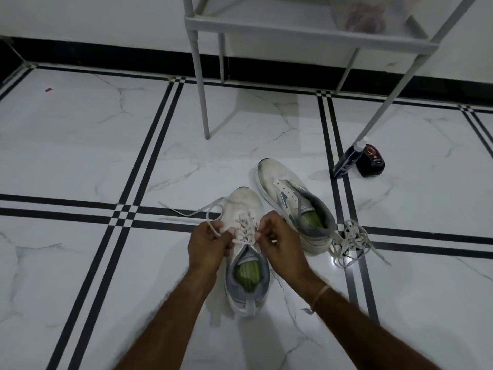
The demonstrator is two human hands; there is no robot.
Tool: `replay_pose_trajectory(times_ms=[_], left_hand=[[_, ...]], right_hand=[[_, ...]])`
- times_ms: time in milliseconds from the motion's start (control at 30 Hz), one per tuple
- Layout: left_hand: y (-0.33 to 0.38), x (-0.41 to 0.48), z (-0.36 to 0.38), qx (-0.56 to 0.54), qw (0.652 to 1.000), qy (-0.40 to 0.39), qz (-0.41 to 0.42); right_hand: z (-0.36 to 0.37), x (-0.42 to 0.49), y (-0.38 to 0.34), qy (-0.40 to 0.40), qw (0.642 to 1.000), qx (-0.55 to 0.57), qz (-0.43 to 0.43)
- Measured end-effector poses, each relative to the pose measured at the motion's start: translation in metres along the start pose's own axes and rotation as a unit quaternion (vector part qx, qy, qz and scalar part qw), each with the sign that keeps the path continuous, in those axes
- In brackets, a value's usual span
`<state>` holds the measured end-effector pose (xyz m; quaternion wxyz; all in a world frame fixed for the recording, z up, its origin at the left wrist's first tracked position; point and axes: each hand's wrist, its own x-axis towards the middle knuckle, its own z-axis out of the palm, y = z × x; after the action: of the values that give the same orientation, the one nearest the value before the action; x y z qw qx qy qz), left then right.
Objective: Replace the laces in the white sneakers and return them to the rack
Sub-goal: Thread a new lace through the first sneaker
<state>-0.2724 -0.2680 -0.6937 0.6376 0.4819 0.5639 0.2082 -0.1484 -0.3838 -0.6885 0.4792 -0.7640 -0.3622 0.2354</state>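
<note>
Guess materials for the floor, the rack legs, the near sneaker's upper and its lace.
Floor: glossy polished tile with marble-look veining and black inlaid stripes; it shows reflections. Rack legs: pale grey round tube, matte; painted metal or plastic, cannot tell. Sneaker: white upper, likely synthetic leather or fabric, dull and scuffed; grey padded textile collar. Lace: flat woven fabric, limp.

No legible text or labels
</note>
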Motion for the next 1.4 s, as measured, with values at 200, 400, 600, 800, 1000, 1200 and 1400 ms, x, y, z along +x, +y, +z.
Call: replay_pose_trajectory(times_ms=[200, 400, 600, 800, 1000, 1200, 1400], left_hand=[[-0.013, -0.014, -0.015, 0.338, 0.881, 0.045, 0.329], [-0.018, -0.003, -0.019, 0.408, 0.845, -0.02, 0.344], [0.002, 0.004, -0.025, 0.456, 0.763, -0.082, 0.45], [0.002, 0.005, -0.037, 0.349, 0.859, -0.171, 0.334], [-0.01, 0.001, -0.041, 0.266, 0.939, -0.178, 0.129], [0.009, -0.009, -0.05, -0.01, 0.961, -0.256, -0.105], [0.004, -0.019, -0.027, -0.231, 0.943, -0.222, -0.096]], right_hand=[[-0.01, 0.006, 0.009, -0.135, 0.951, -0.239, -0.146], [-0.018, 0.014, -0.003, -0.151, 0.896, -0.325, -0.262], [-0.026, 0.027, 0.003, -0.17, 0.825, -0.413, -0.347], [-0.051, 0.02, 0.006, -0.264, 0.921, -0.234, -0.163], [-0.032, -0.006, 0.035, -0.151, 0.953, -0.23, -0.126], [-0.037, -0.023, 0.013, -0.154, 0.986, 0.064, 0.01], [-0.016, -0.022, -0.005, -0.093, 0.946, 0.296, 0.093]])
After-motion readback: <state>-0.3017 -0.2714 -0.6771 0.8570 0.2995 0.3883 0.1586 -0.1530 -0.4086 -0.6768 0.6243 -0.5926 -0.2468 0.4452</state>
